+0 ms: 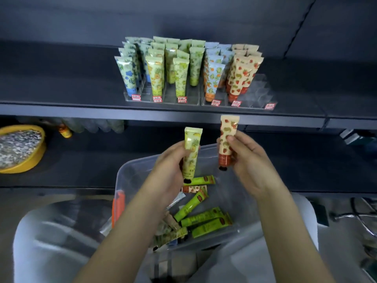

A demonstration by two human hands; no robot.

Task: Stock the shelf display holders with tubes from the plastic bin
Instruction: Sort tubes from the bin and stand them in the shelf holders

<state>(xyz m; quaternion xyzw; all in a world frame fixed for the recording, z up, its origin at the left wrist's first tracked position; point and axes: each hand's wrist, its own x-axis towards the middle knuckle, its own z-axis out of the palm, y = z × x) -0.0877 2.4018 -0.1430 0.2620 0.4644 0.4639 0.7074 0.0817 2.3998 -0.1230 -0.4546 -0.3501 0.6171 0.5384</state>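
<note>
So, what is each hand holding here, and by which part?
The left hand grips a pale yellow fruit-print plastic tube around its lower half; right hand pinches a cream strawberry-print tube at its middle.

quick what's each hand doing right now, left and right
Left hand: closed, gripping the yellow-green tube upright above the plastic bin.
Right hand: closed, holding the strawberry-print tube upright.

Dark shelf (61,88), clear display holders (257,91), lower shelf (85,160), yellow bowl (37,157)
</note>
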